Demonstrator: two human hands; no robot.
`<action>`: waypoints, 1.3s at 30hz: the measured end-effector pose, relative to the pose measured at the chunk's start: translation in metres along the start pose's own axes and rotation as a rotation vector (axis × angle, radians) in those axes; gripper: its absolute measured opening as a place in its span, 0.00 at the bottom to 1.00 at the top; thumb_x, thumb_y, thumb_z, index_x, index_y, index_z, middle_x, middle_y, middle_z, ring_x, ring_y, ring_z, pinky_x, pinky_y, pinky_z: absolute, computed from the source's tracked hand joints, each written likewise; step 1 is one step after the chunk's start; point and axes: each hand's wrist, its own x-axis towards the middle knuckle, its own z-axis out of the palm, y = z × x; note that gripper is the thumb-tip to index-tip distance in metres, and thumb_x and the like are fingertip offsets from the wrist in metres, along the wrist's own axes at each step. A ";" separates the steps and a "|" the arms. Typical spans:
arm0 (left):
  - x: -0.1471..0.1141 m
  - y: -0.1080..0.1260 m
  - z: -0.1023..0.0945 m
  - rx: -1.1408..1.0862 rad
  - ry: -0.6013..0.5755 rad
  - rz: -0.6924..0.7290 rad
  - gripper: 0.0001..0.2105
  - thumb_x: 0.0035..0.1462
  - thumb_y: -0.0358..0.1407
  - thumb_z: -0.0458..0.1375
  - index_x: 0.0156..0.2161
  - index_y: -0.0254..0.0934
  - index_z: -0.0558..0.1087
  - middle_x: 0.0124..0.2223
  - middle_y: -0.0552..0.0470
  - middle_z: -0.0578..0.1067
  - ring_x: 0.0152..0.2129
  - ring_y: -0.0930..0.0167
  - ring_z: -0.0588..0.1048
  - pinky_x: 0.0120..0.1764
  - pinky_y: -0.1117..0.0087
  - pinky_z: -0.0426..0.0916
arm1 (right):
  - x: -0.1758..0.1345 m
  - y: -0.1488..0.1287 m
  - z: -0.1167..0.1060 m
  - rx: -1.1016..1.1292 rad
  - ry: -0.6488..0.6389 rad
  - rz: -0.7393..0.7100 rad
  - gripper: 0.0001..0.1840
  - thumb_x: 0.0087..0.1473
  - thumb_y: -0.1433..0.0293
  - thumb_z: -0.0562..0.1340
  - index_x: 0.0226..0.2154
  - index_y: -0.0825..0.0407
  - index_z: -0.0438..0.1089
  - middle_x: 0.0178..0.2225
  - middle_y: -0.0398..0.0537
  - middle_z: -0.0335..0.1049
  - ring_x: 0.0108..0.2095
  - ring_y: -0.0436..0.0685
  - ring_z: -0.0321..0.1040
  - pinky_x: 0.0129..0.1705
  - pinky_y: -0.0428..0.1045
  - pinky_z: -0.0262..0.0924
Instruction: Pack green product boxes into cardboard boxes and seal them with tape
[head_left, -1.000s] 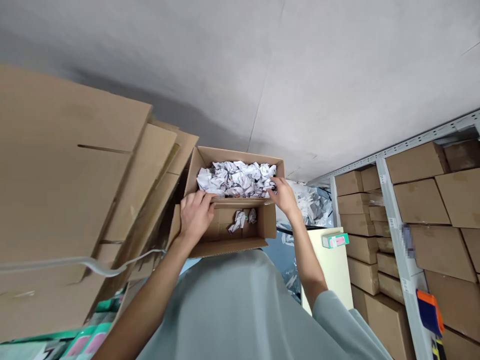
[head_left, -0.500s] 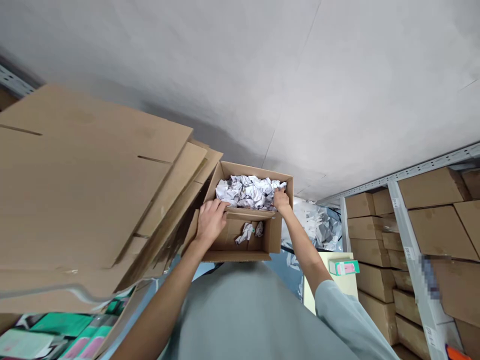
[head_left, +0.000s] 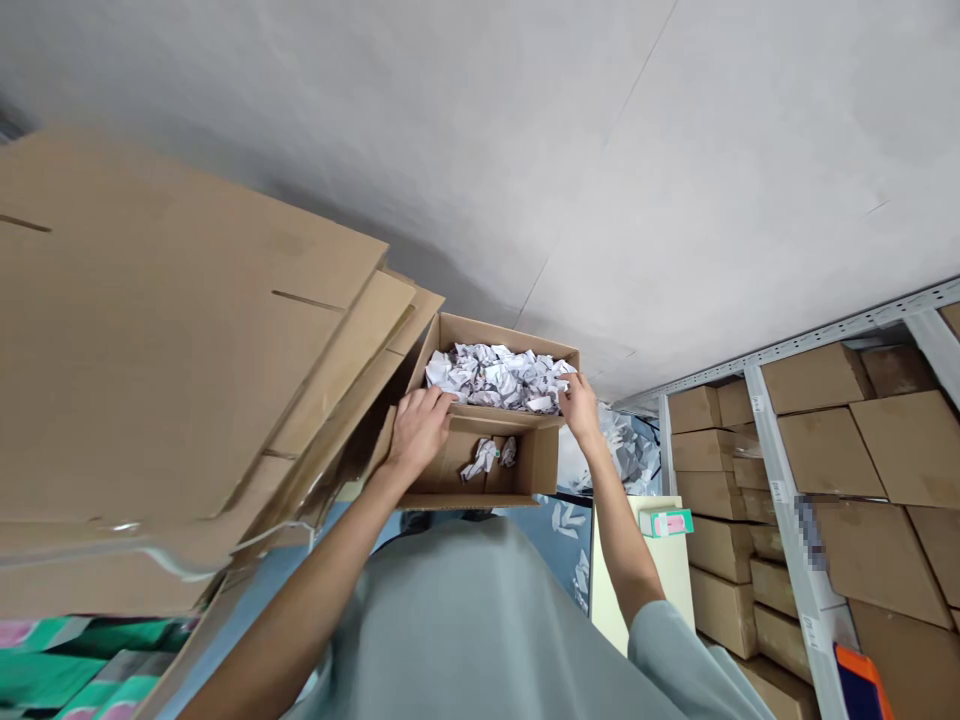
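looking down, head view: open cardboard box (head_left: 480, 450) held out front, beside the flat cardboard stack (head_left: 187, 380)
left hand (head_left: 417, 432): curled on the near rim, gripping it
right hand (head_left: 581, 405): fingers closed at the right corner, against the crumpled paper (head_left: 499, 376)
tip: keep both grips level so the paper stays in
vs a second ago: box sits a bit higher and further right, same grips

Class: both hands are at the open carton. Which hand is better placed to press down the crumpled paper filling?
Probably the right hand: its fingertips already touch the crumpled paper at the carton's corner, while the left hand rests on the cardboard edge.
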 end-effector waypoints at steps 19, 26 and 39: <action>-0.003 -0.005 -0.025 -0.294 -0.032 0.065 0.26 0.68 0.31 0.56 0.69 0.40 0.71 0.63 0.38 0.78 0.61 0.52 0.74 0.65 0.50 0.69 | -0.115 -0.094 0.014 0.776 0.099 0.037 0.18 0.64 0.53 0.69 0.48 0.47 0.78 0.50 0.52 0.84 0.44 0.60 0.81 0.52 0.56 0.79; -0.035 -0.003 -0.068 -0.396 0.041 0.028 0.25 0.71 0.30 0.52 0.69 0.41 0.72 0.67 0.42 0.76 0.66 0.57 0.73 0.71 0.52 0.68 | -0.123 -0.114 0.050 0.786 -0.039 0.075 0.21 0.62 0.50 0.70 0.47 0.47 0.78 0.50 0.52 0.84 0.41 0.60 0.81 0.47 0.54 0.79; -0.075 0.000 -0.053 -0.423 -0.268 0.042 0.17 0.63 0.28 0.56 0.50 0.43 0.83 0.53 0.45 0.81 0.51 0.59 0.82 0.55 0.61 0.77 | -0.121 -0.133 0.053 0.858 -0.110 0.075 0.21 0.58 0.50 0.74 0.45 0.47 0.80 0.45 0.50 0.84 0.36 0.58 0.79 0.42 0.52 0.77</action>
